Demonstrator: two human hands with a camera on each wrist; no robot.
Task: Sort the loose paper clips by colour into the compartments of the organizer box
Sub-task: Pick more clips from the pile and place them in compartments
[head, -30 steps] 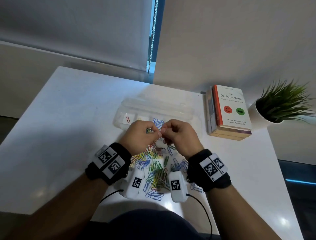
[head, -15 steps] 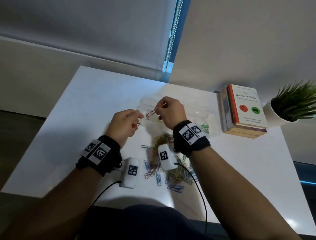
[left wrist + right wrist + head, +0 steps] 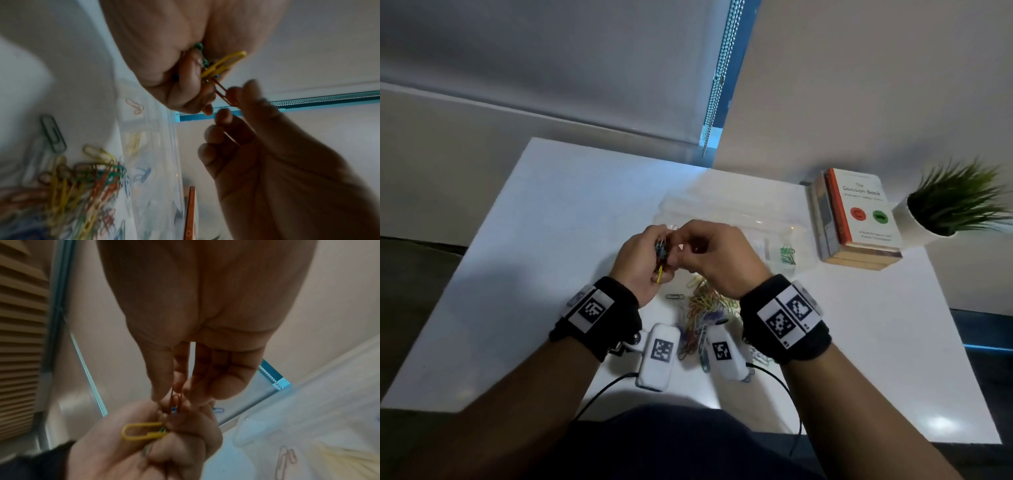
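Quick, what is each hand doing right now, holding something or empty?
Left hand: closed around a small bunch of paper clips, a yellow clip sticking out.
Right hand: pinching a red clip out of that bunch.

Half a second ago our hands were apart above the organizer box (image 3: 726,209), the right hand (image 3: 717,255) holding a red clip over it. Now we have brought both hands together again, nearer to us. The right hand pinches a red clip (image 3: 223,92) at the small bunch of clips (image 3: 661,251) in our left hand (image 3: 643,263).
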